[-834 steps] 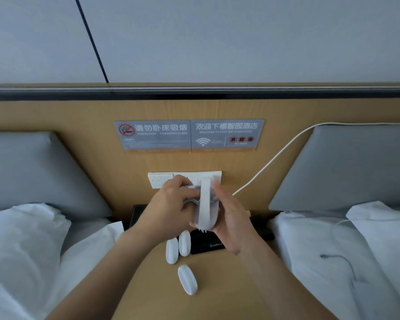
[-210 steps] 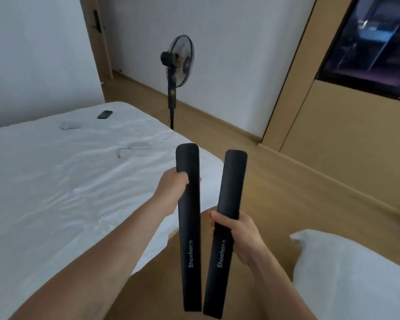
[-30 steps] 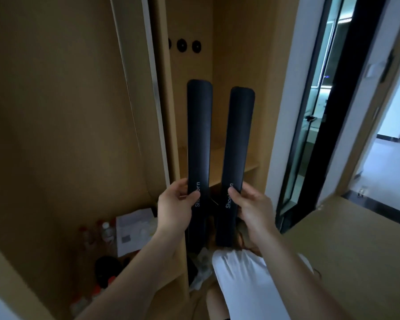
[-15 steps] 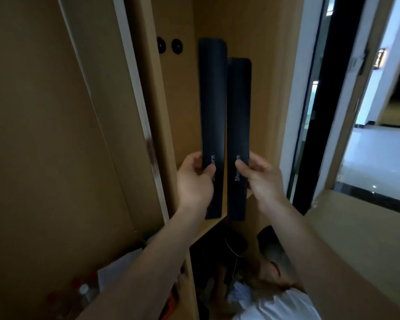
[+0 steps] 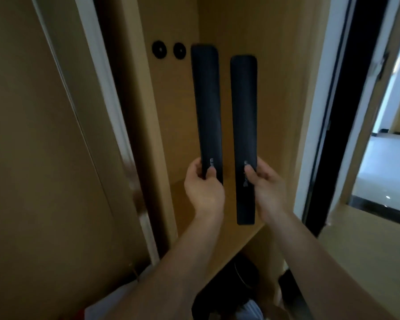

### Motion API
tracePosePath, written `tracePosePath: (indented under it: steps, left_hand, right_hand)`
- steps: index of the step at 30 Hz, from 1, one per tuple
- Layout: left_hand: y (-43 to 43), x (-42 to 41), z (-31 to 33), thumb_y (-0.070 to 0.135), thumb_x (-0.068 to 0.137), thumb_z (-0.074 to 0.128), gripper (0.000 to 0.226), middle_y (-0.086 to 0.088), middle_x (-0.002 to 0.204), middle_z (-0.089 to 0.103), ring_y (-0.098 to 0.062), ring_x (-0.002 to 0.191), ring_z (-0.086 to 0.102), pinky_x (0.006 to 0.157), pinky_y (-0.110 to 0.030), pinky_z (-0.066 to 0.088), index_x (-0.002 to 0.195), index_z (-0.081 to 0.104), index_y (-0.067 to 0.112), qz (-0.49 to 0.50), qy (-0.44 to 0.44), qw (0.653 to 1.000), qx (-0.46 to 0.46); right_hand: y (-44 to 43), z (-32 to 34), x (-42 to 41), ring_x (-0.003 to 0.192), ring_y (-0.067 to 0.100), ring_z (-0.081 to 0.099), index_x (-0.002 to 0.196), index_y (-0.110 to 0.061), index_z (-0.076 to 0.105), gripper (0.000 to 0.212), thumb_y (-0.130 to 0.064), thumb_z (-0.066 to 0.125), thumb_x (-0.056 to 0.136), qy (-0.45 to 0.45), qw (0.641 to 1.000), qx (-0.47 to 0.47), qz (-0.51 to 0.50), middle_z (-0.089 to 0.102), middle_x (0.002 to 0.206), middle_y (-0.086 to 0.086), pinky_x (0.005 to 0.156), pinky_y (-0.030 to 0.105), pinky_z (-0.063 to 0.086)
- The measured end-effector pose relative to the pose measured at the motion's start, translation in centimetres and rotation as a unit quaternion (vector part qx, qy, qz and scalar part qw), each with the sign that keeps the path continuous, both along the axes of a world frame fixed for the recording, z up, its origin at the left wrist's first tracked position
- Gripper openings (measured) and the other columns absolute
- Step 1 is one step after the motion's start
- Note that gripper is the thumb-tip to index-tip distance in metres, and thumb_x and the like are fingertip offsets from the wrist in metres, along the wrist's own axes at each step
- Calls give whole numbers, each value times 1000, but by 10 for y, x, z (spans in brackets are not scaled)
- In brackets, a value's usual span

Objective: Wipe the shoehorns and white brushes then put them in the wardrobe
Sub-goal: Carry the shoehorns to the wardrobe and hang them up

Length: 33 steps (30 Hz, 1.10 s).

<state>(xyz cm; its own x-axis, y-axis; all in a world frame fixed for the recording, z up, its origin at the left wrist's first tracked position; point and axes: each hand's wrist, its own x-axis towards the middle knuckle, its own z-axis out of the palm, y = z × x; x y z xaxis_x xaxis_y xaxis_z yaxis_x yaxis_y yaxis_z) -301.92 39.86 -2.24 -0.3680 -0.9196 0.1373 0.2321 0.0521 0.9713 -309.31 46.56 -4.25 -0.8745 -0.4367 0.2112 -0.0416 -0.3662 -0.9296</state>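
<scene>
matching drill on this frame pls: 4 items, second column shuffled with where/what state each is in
1. left shoehorn
2. right shoehorn
3. two black round discs
4. wooden shelf

A. on the wardrobe's inner wall, upper left of the shoehorns
B. upright, gripped by the right hand
C. below both hands, nothing resting on the visible part
D. upright, gripped by the left hand

Pairs: 1-D, 2-B, 3-A, 4-C

Your view is dim inside the wardrobe (image 5: 252,93); daylight comes from the doorway (image 5: 388,144) on the right, washed out with small glints low down. The door edge (image 5: 116,125) at left is motion-blurred. Straight lines bow near the edges. Shoehorn (image 5: 244,125) lettering is perhaps too soft to read.
</scene>
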Motion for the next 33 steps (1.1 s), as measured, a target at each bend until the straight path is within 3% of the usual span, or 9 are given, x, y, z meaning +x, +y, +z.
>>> tracePosePath:
  steps: [2, 6, 9, 11, 15, 19, 25, 29, 33]
  left_hand:
    - [-11, -30, 6, 11, 94, 50, 22, 7, 103, 62, -17, 102, 60, 95, -38, 49, 102, 55, 32, 29, 1, 999, 18]
    - [-33, -87, 26, 14, 97, 47, 24, 1, 113, 59, -18, 104, 57, 92, -34, 47, 118, 52, 25, 74, -10, 997, 34]
    - [-55, -124, 46, 12, 97, 44, 22, 5, 105, 56, -15, 101, 55, 88, -30, 44, 108, 52, 30, 106, 14, 994, 25]
    - [-72, -139, 57, 11, 97, 44, 24, 4, 106, 59, -15, 99, 56, 83, -29, 44, 112, 56, 26, 138, 13, 990, -1]
    - [-114, -166, 91, 9, 96, 45, 25, 2, 100, 60, -16, 94, 58, 76, -26, 42, 114, 58, 20, 208, 37, 977, -41]
    - [-156, -175, 125, 8, 96, 45, 24, 0, 97, 57, -17, 87, 54, 73, -26, 41, 115, 58, 14, 271, 39, 958, -86]
    - [-218, -175, 162, 5, 94, 45, 21, -4, 95, 55, -21, 84, 54, 71, -27, 41, 111, 56, 9, 352, 9, 926, -139]
    - [-257, -175, 185, 2, 90, 47, 18, -5, 91, 53, -22, 81, 53, 67, -29, 40, 104, 56, 7, 390, -11, 905, -170]
    - [-296, -172, 204, 1, 88, 49, 29, -15, 110, 59, -27, 95, 58, 74, -30, 44, 115, 56, 6, 415, -25, 887, -202]
  right_hand:
    - [-12, 6, -21, 96, 16, 68, 115, -36, 63, 30, -16, 55, 94, 2, 1000, -6, 12, 72, 104, -4, 80, 31, 54]
    - [-42, 31, -76, 96, 22, 67, 123, -29, 61, 38, -7, 51, 94, -13, 999, -8, 40, 71, 107, -2, 85, 41, 55]
    - [-68, 56, -114, 96, 21, 65, 123, -29, 60, 46, 2, 49, 91, -6, 998, -15, 69, 69, 108, -1, 72, 31, 52]
    - [-84, 71, -129, 94, 17, 65, 122, -34, 57, 47, 1, 50, 92, 11, 997, -18, 73, 68, 105, -3, 68, 27, 50]
    - [-125, 100, -167, 99, 20, 62, 121, -24, 59, 38, -4, 58, 89, 3, 998, -9, 61, 66, 110, 1, 83, 38, 53]
    - [-168, 126, -187, 83, 11, 60, 114, -20, 60, 28, -6, 60, 90, 18, 997, -26, 75, 65, 97, -5, 63, 23, 46]
    - [-243, 159, -184, 72, 1, 56, 116, -16, 61, 26, -9, 58, 92, 81, 986, -63, 130, 66, 94, -1, 51, 11, 42]
    - [-285, 179, -182, 74, 7, 56, 122, -18, 59, 32, -5, 52, 93, 72, 980, -92, 161, 62, 91, -4, 64, 17, 48]
    - [-324, 188, -182, 77, 10, 59, 123, -17, 59, 36, -1, 51, 92, 73, 974, -106, 184, 64, 98, 1, 64, 16, 48]
